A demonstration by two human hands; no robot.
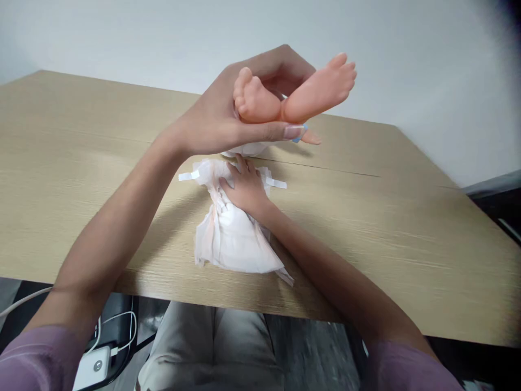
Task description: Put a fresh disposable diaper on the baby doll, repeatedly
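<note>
My left hand is closed around the ankles of a baby doll, holding both feet up with the soles toward me. Most of the doll's body is hidden behind that hand; a small doll hand and a bit of light blue show past my thumb. Below, a white diaper lies unfolded on the table, its two side tapes spread outward. Resting on the diaper's far part is my right hand, fingers spread and pointing away from me. Some white material shows just beyond its fingertips.
The light wooden table reaches back to a pale wall. Below the near edge at left, a white power bank with a cable lies on a black surface. A dark object stands past the table's right edge.
</note>
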